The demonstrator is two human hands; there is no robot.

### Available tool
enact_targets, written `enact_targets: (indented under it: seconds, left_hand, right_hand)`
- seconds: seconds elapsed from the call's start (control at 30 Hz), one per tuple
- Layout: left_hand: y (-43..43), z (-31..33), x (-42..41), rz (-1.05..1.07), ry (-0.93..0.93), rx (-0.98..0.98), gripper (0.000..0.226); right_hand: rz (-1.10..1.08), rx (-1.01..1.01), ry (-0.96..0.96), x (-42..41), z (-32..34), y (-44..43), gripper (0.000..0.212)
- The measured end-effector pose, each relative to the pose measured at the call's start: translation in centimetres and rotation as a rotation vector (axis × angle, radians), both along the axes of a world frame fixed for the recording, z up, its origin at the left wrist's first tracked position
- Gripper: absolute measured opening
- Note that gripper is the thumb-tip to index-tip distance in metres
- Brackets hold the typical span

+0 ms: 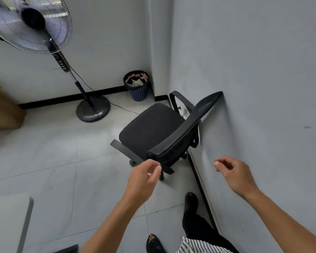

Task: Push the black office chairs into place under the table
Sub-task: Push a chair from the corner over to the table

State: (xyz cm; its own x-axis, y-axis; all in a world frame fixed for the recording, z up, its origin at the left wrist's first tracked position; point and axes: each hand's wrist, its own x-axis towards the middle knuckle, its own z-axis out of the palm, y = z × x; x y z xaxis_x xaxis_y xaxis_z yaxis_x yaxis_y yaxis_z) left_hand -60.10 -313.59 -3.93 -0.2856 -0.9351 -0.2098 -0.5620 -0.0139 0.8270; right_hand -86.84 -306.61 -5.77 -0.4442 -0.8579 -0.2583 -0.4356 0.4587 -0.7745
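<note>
A black office chair point(151, 128) stands in the corner, its mesh backrest point(186, 125) leaning against the grey wall on the right. Its seat faces left, towards the open floor. My left hand point(144, 175) hovers just below the near end of the backrest, fingers loosely curled, holding nothing. My right hand point(233, 172) is raised beside the wall to the right of the chair, fingers half bent and empty. Neither hand touches the chair. A corner of a grey table point(13, 216) shows at the lower left.
A standing fan point(44, 33) on a round base point(93, 111) stands at the back left, its cable trailing over the floor. A blue waste bin point(138, 86) sits in the far corner. A brown cardboard box point(2, 110) is at the left edge. My feet are on the tiles below.
</note>
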Motion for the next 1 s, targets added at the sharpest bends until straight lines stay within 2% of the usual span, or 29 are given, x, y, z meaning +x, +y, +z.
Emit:
enact_targets:
  seconds: [0.17, 0.3, 0.4, 0.53, 0.7, 0.8, 1.0]
  left_hand:
    - [-7.3, -2.4, -6.7, -0.08, -0.148, -0.094, 0.02]
    - [-11.2, -5.9, -10.7, -0.205, -0.41, -0.045, 0.045]
    - [-12.7, -8.5, -11.3, -0.279, -0.575, -0.04, 0.045]
    - [-13.9, -9.3, -9.8, -0.289, -0.587, -0.091, 0.045]
    - [-16.1, -9.2, -4.4, -0.205, -0.564, -0.044, 0.054]
    - [-17.4, -9.0, -1.9, -0.122, -0.544, -0.017, 0.052]
    - [-20.7, -8.6, 0.6, -0.094, -0.567, -0.021, 0.05]
  right_hand:
    - [0.01, -0.111, 0.179, -3.3, 0.1, -11.1, 0.014]
    - [0.067, -0.168, 0.366, -5.7, -1.3, -21.2, 0.018]
    - [0.146, -0.144, 0.466, -7.0, -3.7, -26.8, 0.019]
    - [0.238, -0.089, 0.57, -6.4, -5.1, -29.5, 0.018]
    - [0.331, -0.16, 0.558, -1.6, -4.8, -30.6, 0.01]
    - [0.394, -0.156, 0.567, 0.8, -5.2, -31.9, 0.01]
    - [0.435, -0.104, 0.589, 3.7, -4.5, -35.4, 0.013]
